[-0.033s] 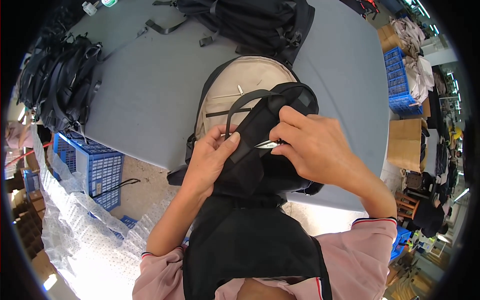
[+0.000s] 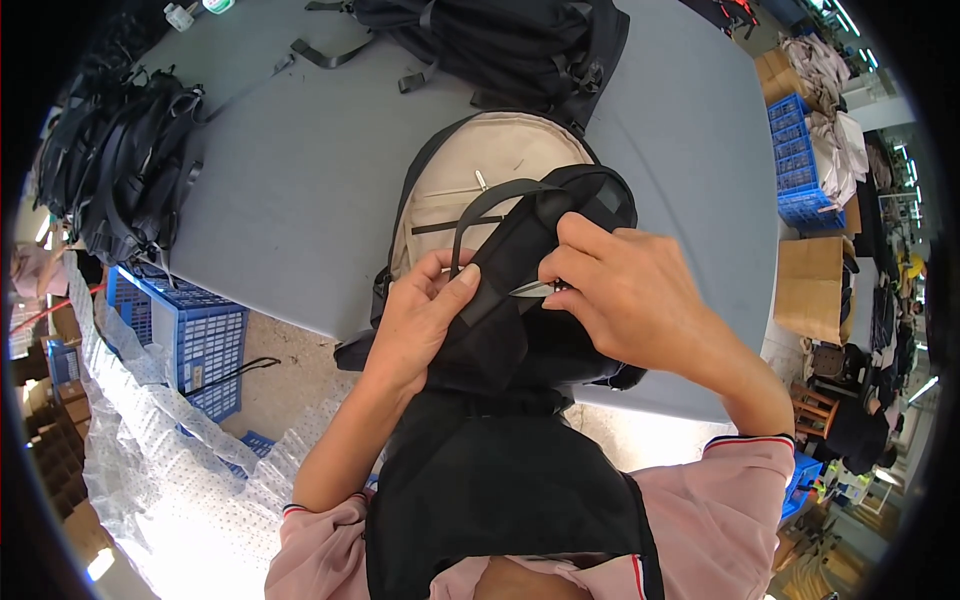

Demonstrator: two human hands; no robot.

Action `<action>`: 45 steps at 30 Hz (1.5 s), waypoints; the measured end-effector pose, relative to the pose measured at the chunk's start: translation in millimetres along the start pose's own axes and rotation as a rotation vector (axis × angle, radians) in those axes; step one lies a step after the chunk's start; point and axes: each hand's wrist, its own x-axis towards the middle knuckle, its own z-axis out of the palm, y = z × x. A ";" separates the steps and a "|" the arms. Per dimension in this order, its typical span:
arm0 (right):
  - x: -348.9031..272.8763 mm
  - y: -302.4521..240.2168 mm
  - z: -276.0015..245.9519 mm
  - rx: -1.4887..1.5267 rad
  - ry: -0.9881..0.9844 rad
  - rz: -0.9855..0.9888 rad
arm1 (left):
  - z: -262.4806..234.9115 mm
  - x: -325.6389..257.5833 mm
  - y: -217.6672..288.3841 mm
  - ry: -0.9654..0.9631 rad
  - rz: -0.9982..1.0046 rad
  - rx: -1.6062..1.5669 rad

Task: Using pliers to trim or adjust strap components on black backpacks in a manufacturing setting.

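A black backpack [image 2: 412, 190] with a beige lining lies open in front of me on the grey table. My left hand [image 2: 420, 318] is closed on the black fabric edge of the backpack, pinching it between thumb and fingers beside the looped carry handle [image 2: 490, 197]. Opposite it, my right hand [image 2: 635, 295] is closed round small metal thread snips [image 2: 530, 290], most of which the fingers hide. Their pointed blades reach toward my left thumb, against the black fabric. A zip pull [image 2: 481, 180] shows on the lining.
Another black backpack [image 2: 500, 50] lies beyond, its straps spread on the grey table [image 2: 290, 200]. A heap of black bags [image 2: 125, 165] sits at the left edge. Blue crates [image 2: 210, 350] and clear bubble wrap [image 2: 150, 450] are at lower left; cartons [image 2: 808, 290] stand at right.
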 end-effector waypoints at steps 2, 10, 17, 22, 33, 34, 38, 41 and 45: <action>0.6 -1.1 -0.1 -0.041 -0.006 -0.028 | 0.6 -1.5 1.7 -0.007 -0.009 -0.024; -2.8 -1.4 -0.4 0.128 0.045 0.124 | -0.5 -0.5 3.7 0.003 -0.005 -0.034; -5.0 21.4 -0.6 0.235 0.324 0.195 | -9.0 2.5 2.4 0.037 0.052 0.018; -28.2 66.8 16.8 0.633 0.113 0.619 | -13.0 6.4 10.0 0.017 0.091 0.012; -39.0 43.9 47.9 0.964 0.050 0.522 | 25.5 17.6 52.6 0.232 0.913 1.047; -37.4 40.3 47.6 0.966 0.042 0.514 | 34.9 20.9 53.4 0.230 1.015 1.076; -48.8 38.5 52.1 0.985 0.160 0.301 | 45.1 54.7 58.9 0.123 0.731 1.072; -74.0 45.0 59.3 1.009 0.108 0.345 | 32.9 84.1 47.9 -0.007 0.447 0.818; -87.0 55.3 59.9 1.021 0.036 0.538 | 34.6 93.0 39.1 -0.191 0.151 0.470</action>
